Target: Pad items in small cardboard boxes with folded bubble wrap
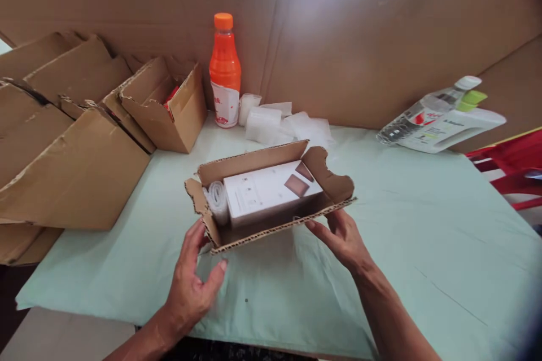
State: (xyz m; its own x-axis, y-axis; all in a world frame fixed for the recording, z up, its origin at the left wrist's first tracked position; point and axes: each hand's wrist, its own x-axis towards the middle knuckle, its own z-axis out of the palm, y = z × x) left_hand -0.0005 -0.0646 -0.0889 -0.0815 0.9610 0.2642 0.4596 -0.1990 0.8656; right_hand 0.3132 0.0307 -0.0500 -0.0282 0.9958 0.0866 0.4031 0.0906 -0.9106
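Observation:
A topless cardboard box (328, 172) with ragged cut edges is before me at the middle of the table. Inside it lies a white printed carton (266, 189) with brown squares on its top. A roll of bubble wrap (217, 200) is tucked at the box's left end. My left hand (190, 282) is open at the box's left front corner, its fingertips by the end wall and its thumb apart from it. At the front right, my right hand (345, 240) is open, thumb near the front wall; its other fingertips are partly hidden by the box.
Several cardboard boxes (97, 169) stand at the left. Along the cardboard backing are an orange bottle (224, 73) and white wrapping pieces (266, 124). A clear bottle (423, 110) and a white bottle (457, 130) lean at the right. Pale green cloth (423, 225) covers the table.

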